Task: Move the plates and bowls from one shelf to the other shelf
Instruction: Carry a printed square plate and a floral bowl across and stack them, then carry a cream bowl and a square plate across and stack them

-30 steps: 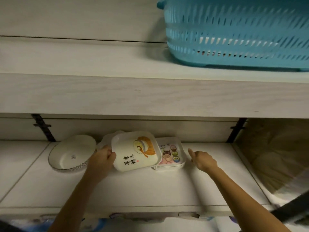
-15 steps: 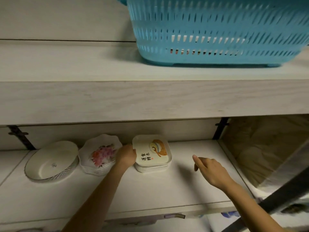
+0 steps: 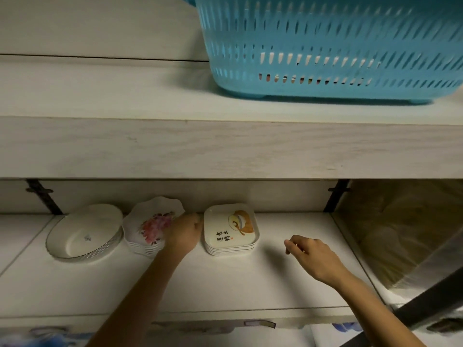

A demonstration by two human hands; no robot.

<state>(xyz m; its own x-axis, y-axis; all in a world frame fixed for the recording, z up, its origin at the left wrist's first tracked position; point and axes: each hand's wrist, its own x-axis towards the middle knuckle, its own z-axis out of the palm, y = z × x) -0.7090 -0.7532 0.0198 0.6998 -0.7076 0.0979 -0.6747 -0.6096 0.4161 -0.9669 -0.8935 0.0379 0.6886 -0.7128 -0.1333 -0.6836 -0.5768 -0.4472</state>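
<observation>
On the lower shelf [image 3: 250, 284] a stack of square white plates [image 3: 230, 231] shows an orange drawing and black characters on top. Left of it sits a stack of scalloped plates [image 3: 150, 229] with a pink flower print. A round white bowl [image 3: 85, 234] stands furthest left. My left hand [image 3: 184, 234] lies between the two stacks, fingers loosely curled, right at the square stack's left edge and holding nothing. My right hand [image 3: 310, 254] hovers over the bare shelf to the right of the square stack, fingers relaxed and empty.
A blue slotted plastic basket [image 3: 325, 46] fills the right of the upper shelf [image 3: 125, 96]. Black brackets [image 3: 45, 196] hold that shelf at the back wall. A brown paper-wrapped bundle [image 3: 400, 234] closes off the lower shelf's right end.
The square plate in my left hand was set onto the square stack, covering the owl plate. My left hand then drew slightly off its edge. My right hand drifted right and relaxed.
</observation>
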